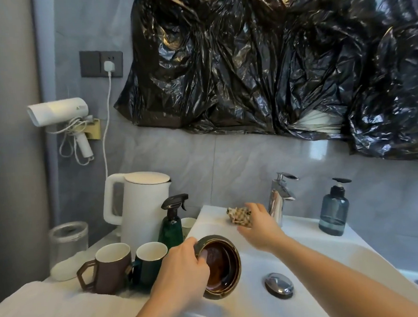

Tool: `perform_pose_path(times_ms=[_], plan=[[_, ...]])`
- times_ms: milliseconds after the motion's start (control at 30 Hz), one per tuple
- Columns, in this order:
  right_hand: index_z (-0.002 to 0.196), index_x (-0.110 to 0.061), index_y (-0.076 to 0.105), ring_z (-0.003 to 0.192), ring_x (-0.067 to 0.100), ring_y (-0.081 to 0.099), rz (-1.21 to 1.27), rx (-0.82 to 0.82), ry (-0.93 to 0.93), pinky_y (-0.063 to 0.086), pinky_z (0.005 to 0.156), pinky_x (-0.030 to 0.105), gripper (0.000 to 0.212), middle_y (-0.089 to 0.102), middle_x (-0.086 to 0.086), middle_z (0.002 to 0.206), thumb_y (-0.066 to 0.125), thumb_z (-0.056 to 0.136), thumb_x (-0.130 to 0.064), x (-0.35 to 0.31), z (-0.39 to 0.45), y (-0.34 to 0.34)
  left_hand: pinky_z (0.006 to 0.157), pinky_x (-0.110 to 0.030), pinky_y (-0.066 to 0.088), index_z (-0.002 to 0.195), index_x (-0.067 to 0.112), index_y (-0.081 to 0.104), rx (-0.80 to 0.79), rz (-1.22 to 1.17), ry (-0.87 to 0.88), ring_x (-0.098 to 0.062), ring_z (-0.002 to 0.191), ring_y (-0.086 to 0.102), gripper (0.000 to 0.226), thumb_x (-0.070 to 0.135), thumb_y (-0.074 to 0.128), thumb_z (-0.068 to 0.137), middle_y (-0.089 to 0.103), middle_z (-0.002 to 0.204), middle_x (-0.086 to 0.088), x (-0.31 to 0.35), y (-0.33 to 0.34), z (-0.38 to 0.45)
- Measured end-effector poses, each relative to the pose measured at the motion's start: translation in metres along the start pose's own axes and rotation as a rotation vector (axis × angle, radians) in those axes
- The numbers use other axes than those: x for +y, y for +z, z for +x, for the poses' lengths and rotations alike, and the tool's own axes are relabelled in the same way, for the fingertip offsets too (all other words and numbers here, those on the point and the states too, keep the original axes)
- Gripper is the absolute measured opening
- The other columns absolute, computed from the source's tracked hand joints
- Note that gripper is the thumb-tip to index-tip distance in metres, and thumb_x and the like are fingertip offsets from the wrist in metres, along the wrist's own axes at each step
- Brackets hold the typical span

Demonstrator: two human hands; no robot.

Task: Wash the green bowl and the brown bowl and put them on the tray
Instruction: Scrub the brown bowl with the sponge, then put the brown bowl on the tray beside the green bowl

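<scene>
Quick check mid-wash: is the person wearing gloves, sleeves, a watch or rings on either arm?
None show. The left hand and right hand are bare, without gloves. Both forearms are uncovered to the frame's edge: no sleeves, watch or bracelet. No rings show on the visible fingers.

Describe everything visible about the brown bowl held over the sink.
The glossy brown ceramic bowl has a dark olive outer wall and a gold-looking rim. It is tilted on edge, its opening facing right toward the camera, over the left side of the white sink basin. The left hand grips its upper left rim, with fingers curled inside. Its inside looks shiny, possibly wet.
</scene>
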State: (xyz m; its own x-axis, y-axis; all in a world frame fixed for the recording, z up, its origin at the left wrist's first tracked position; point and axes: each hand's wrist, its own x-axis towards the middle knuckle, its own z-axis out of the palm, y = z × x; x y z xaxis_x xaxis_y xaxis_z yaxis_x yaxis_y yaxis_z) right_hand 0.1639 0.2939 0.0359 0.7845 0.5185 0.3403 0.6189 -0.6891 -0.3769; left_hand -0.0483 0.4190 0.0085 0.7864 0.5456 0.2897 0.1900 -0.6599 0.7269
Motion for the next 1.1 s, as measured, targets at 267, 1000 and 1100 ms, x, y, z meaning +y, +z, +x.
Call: perform_pose_path(times_ms=[267,1000,1100], plan=[[0.131,-0.027,0.06,0.106,0.012,0.067,0.381,-0.134,0.051,0.055,0.093,0.029,0.033,0.065,-0.005,0.128,0.049,0.104,-0.043,-0.006,-0.118,-0.029,0.057,-0.035,0.065,0.106,0.03,0.066,-0.108,-0.155,-0.036,-0.023,0.083,0.075,0.012,0.031,0.054,0.109,0.071,0.105,0.001,0.018,-0.007,-0.017],[0.112,-0.008,0.07,0.067,0.028,0.067,1.086,-0.015,0.399,0.058,0.058,0.027,0.017,0.075,0.021,0.09,0.059,0.102,-0.017,0.063,-0.322,-0.155,0.05,-0.035,0.054,0.107,0.02,0.07,-0.488,-0.342,0.117,-0.026,0.061,0.072,0.034,0.047,0.048,0.11,0.077,0.084,-0.009,0.167,0.058,-0.147],[0.111,-0.007,0.071,0.067,0.029,0.064,1.095,0.018,0.439,0.06,0.062,0.03,0.017,0.073,0.019,0.085,0.06,0.102,-0.016,0.088,-0.338,-0.167,0.058,-0.035,0.055,0.102,0.025,0.072,-0.484,-0.278,0.165,-0.023,0.069,0.075,0.044,0.055,0.041,0.109,0.075,0.099,-0.002,0.178,0.076,-0.151]])
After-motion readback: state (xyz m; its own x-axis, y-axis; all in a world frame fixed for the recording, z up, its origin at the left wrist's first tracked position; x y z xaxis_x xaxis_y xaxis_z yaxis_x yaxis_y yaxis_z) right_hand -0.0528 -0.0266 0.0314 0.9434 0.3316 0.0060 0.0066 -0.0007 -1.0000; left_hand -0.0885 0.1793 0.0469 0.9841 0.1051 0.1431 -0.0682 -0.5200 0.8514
